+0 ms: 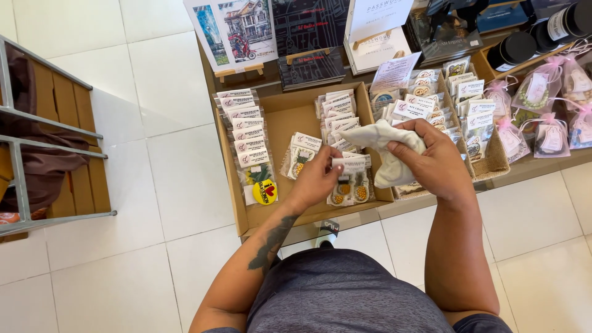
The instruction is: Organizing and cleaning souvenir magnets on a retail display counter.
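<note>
the left hand point(316, 179) pinches the top of a clear packet of pineapple charms point(349, 185), which lies just ahead of it in the cardboard tray point(280, 120), long side running away from the person. the right hand point(435, 159) sits just to the right of it, slightly higher, fingers closed around a bunched white cloth point(387, 151). the left hand is the nearer to the packet. more rows of packets point(245, 126) fill the tray on a wooden table point(530, 165), with pink gift bags point(542, 117) to the right and pale floor tiles point(123, 259) below.
</note>
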